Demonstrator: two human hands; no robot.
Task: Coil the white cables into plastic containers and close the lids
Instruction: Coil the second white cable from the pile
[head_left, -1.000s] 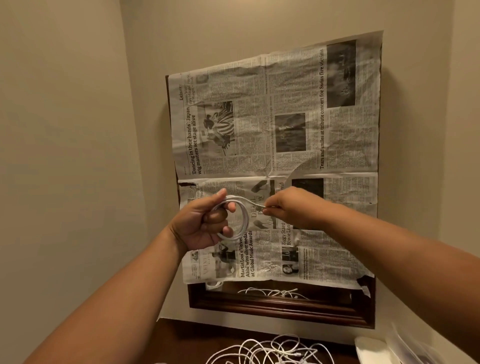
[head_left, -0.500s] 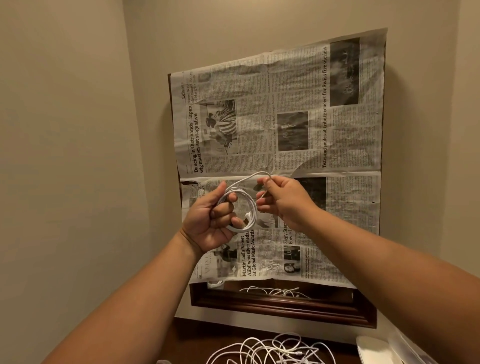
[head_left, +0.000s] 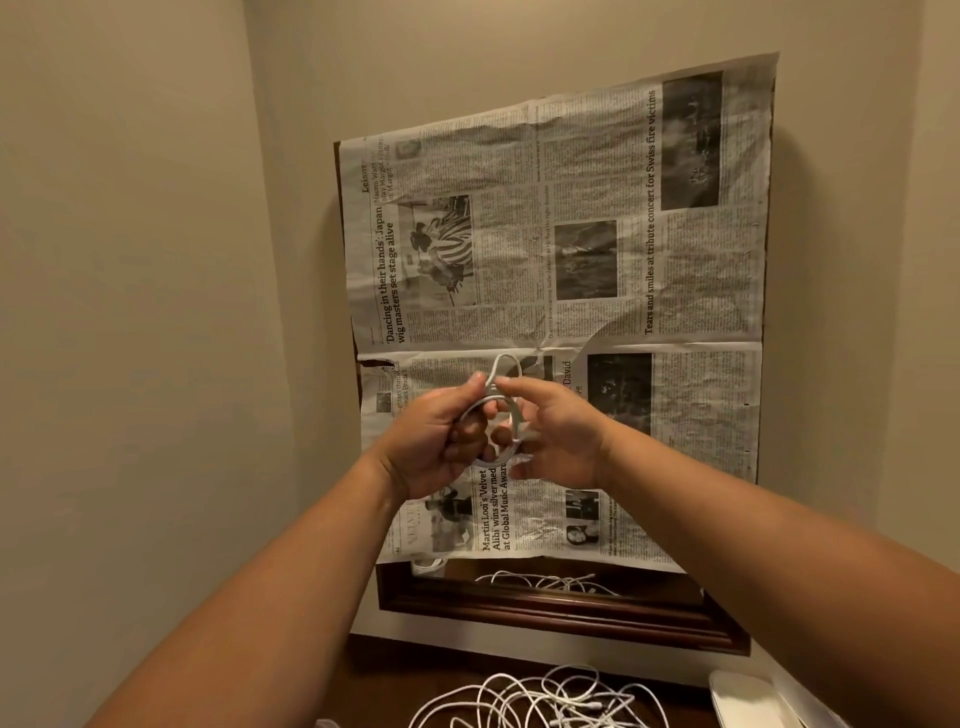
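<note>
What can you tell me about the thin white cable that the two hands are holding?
The thin white cable is wound into a small round coil of several turns, held in the air before the printed newspaper sheet. It looks smooth and plastic-coated. One narrow loop stands above the coil. The left hand grips its left side, fingers through the middle; the right hand pinches it near the top.

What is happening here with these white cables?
A person holds up a coil of thin white cable in front of newspaper sheets that cover a dark wooden frame on the wall. The left hand grips the coil, and the right hand pinches it near its upper loop. A tangled pile of loose white cables lies below on the dark wooden table. This coil is not yet in any container.
</note>
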